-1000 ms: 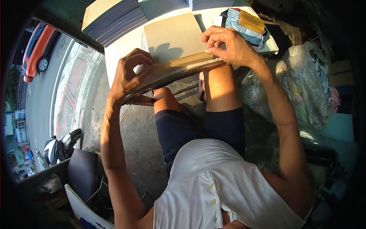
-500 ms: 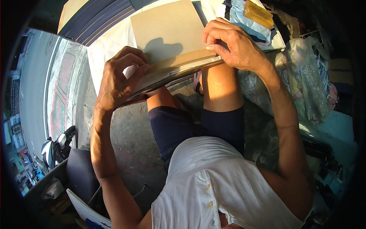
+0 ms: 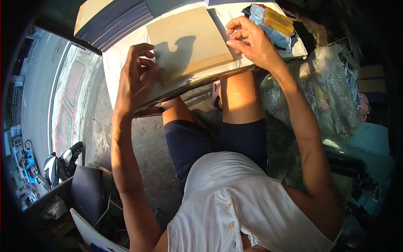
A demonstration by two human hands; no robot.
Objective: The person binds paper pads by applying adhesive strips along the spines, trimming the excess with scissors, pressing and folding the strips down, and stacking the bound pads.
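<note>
A flat tan sheet, like cardboard (image 3: 205, 31), lies on the white-covered tabletop, with a browner strip (image 3: 201, 66) along its near edge. At its left side hovers my left hand (image 3: 136, 80), fingers bent and apart, holding nothing. My right hand (image 3: 254, 44) is just off the sheet's right side, thumb and fingers parted and nothing between them. Shadows of a hand fall across the left part of the sheet. Whether my left fingertips touch the sheet, I cannot tell.
A stack of dark blue boards (image 3: 117, 23) stands at the back left. A yellow block (image 3: 278, 22) rests on a light blue cloth (image 3: 275, 35) at the back right. Clear plastic bags (image 3: 331, 88) sit right of the table. A motorbike (image 3: 58, 166) is at the left, by the road.
Both hands have let go of the sheet's near edge and opened. They have moved away from the strip, which now lies flat along that edge.
</note>
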